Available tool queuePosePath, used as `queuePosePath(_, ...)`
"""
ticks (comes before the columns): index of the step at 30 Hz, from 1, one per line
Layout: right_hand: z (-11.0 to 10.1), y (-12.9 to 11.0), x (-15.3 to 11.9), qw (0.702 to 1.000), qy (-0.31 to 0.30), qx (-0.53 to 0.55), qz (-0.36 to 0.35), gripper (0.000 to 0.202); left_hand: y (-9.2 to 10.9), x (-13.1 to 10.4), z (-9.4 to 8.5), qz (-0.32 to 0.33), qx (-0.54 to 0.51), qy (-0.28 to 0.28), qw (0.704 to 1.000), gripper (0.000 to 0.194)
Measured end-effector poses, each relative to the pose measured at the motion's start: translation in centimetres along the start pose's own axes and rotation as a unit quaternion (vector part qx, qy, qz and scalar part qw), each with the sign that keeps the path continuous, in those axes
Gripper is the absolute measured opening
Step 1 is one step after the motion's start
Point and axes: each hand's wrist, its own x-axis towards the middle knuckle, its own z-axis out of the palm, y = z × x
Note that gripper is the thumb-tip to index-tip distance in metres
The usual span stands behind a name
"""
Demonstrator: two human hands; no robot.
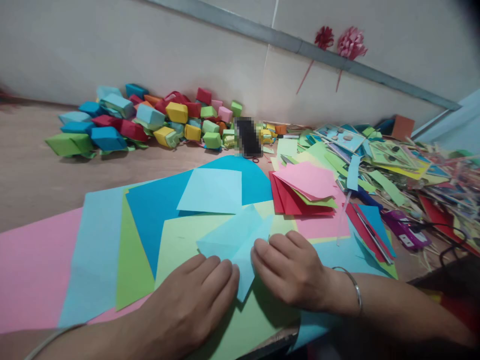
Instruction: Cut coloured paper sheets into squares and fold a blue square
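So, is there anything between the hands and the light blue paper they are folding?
Nothing visible: the left hand and right hand both press directly on the light blue paper.

On my feed: two bare forearms, no sleeves visible. Left hand bare, no rings I can make out; thin silver-grey metal bangle around left forearm near frame edge. Right hand bare too; thin silver metal bangle circling right wrist. Short, unpainted fingernails.
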Motion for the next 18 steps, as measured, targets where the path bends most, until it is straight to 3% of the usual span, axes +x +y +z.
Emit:
queuePosePath(5,-0.4,-0.4,0.1,0.996,-0.087,0.004,0.022,0.02,0.3,-0.1,0.6,-0.037,0.002,0.013,0.999,0.027)
queuePosePath(11,-0.9,-1.6,-0.2,0.996,-0.07,0.048,-0.006,0.017,0.0,0.2,0.3,-0.027,-0.044,-0.027,0.998,0.026)
queuePosePath(16,-0.1,0.0,-0.6,0.98,-0.161,0.119,0.005,0.023,0.8,-0.2,1.9,-0.087,-0.091,-0.074,0.989,0.02)
queuePosePath(18,0.2,0.7,-0.7,0.968,-0.203,0.147,0.018,0.02,0.9,-0.3,2.0,-0.082,-0.094,-0.074,0.989,0.02)
